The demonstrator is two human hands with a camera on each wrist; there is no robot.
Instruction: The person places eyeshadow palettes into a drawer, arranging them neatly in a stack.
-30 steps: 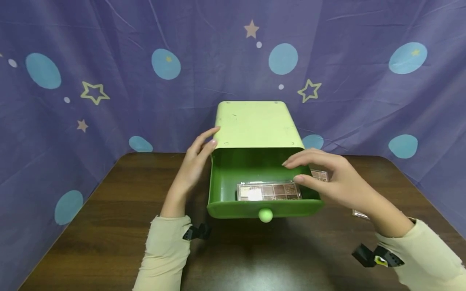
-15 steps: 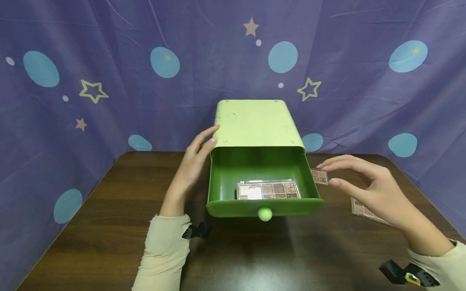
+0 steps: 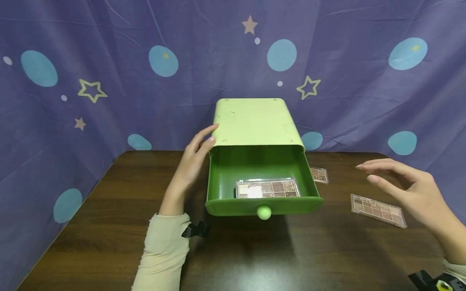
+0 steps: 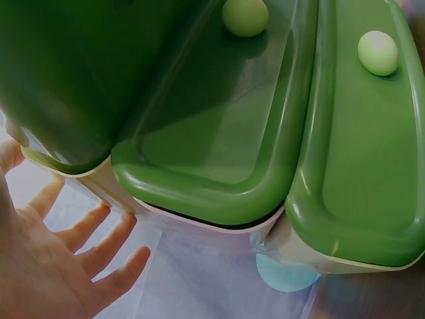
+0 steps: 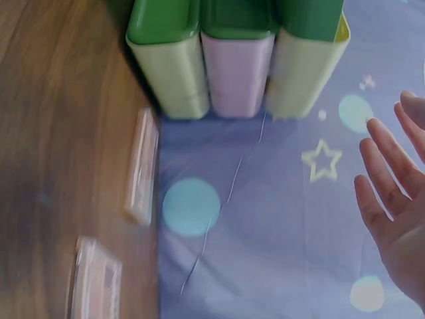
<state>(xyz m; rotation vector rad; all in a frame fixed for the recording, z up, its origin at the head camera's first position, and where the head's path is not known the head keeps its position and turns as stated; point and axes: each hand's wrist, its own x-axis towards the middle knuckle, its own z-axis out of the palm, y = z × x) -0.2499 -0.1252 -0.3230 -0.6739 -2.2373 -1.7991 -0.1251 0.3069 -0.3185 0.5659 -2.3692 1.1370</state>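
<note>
A light green drawer box (image 3: 255, 121) stands at the back of the dark wooden table (image 3: 109, 226). Its dark green drawer (image 3: 262, 204) is pulled out, and a clear eyeshadow palette (image 3: 267, 188) lies flat inside. My left hand (image 3: 213, 134) rests with straight fingers against the box's top left front corner; the left wrist view shows that hand (image 4: 66, 219) spread beside the green drawer (image 4: 219, 146). My right hand (image 3: 365, 172) hovers open and empty above the table at the right, just above a second palette (image 3: 378, 209). In the right wrist view my right hand (image 5: 382, 166) is spread.
A third palette (image 3: 319, 175) lies on the table behind the drawer's right side. Both loose palettes (image 5: 141, 166) (image 5: 96, 286) show blurred in the right wrist view. A purple star-and-dot cloth (image 3: 109, 48) walls in the table on three sides.
My right hand has let go of the palette in the drawer and drawn back to the right, open, over the table. The left hand has stayed on the box.
</note>
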